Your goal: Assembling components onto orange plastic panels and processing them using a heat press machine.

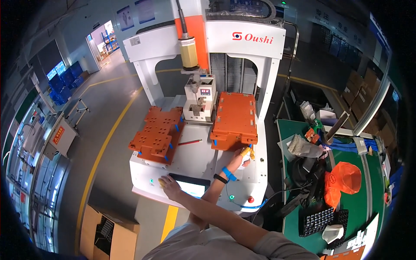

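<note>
Gap [197, 152] between fixtures [236, 113], left hand [241, 158] at edge, right hand [172, 189] by screen [193, 189], grasps unclear

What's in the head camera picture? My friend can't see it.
A person's arms cross at a white machine: the left hand is at the near end of the right-side orange block, the right hand beside a screen. Another orange block sits left.

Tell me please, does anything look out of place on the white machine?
A thin red stick lies loose on the white machine between two orange plates; it looks stray because it seems fixed to nothing.
</note>
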